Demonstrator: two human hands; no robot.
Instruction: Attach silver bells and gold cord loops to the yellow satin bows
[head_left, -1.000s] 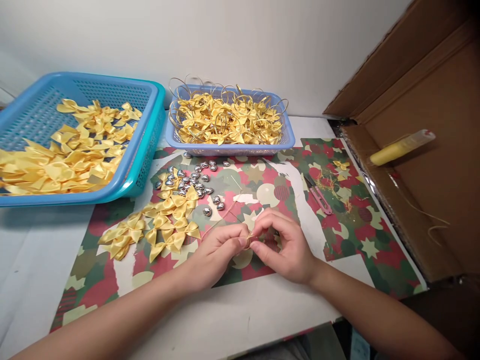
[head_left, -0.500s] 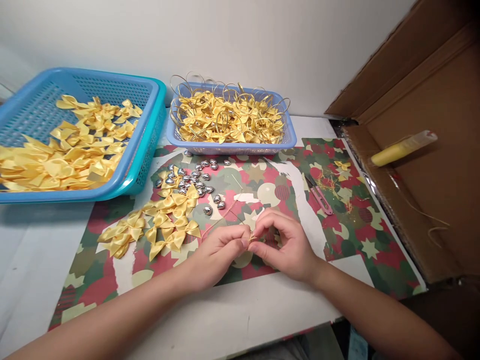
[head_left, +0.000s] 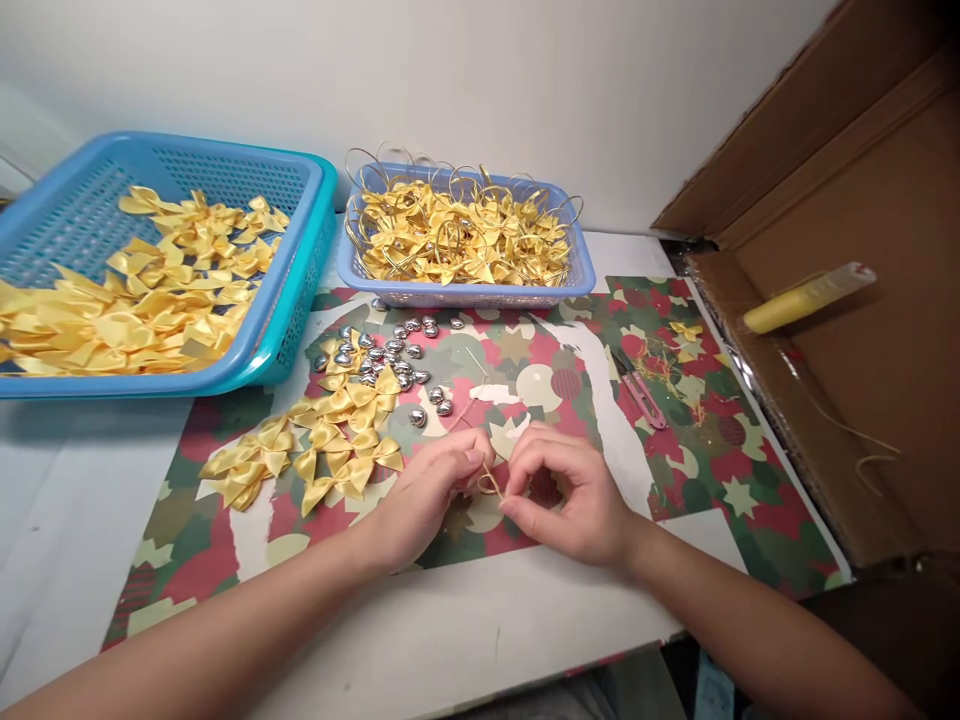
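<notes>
Close together over the patterned paper, my left hand (head_left: 429,492) and my right hand (head_left: 574,492) each pinch a thin gold cord (head_left: 490,480). A small loop of the cord shows between the fingertips. Just beyond the left hand, a fine thread (head_left: 471,405) runs up toward a needle (head_left: 475,358) lying on the paper. Silver bells (head_left: 406,368) are scattered past that hand. Yellow ribbon bows (head_left: 349,440) lie in a loose pile to its left. The cord's ends are hidden by my fingers.
A blue basket (head_left: 296,270) of yellow bows stands at left, nested in a teal one. Behind the bells, a smaller basket (head_left: 465,295) holds bows with gold wire loops. Pink thread snips (head_left: 643,395) lie at right, near a cardboard box (head_left: 847,420) with a yellow spool (head_left: 806,300).
My hands have drawn slightly apart, and the cord loop between them has come into sight. The bows, bells and baskets stay in place; the view has shifted a little.
</notes>
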